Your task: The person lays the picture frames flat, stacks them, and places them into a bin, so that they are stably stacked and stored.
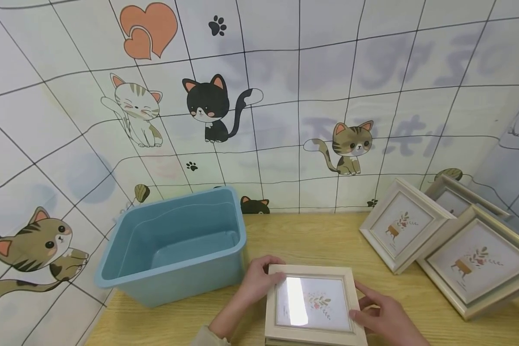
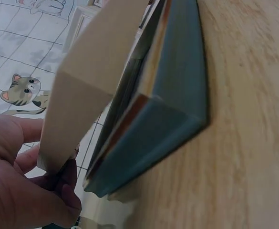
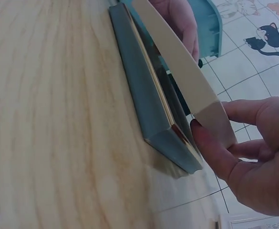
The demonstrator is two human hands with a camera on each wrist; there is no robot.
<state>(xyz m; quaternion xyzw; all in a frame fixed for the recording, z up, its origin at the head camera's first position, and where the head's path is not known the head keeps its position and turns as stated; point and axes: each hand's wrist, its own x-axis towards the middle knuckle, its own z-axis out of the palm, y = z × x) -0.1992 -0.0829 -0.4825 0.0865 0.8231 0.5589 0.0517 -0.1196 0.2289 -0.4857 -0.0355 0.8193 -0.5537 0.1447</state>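
Observation:
A cream picture frame [image 1: 328, 300] with a plant print and a bright glare on its glass is held face up between both hands. My left hand [image 1: 256, 281] grips its left side, thumb on the upper left corner. On the opposite edge, my right hand [image 1: 382, 315] pinches the rim between thumb and fingers. Both wrist views show the lifted frame [image 3: 191, 81] tilted above a second frame with blue-grey sides [image 2: 177, 90], a gap between them. That lower frame lies flat on the wooden table, mostly hidden from above.
A blue plastic basin [image 1: 173, 274] stands on the table to the left, close beside my left hand. Three more picture frames [image 1: 419, 245] lean together at the right. Behind the table rises a wall covering [image 1: 277, 120] with cartoon cats.

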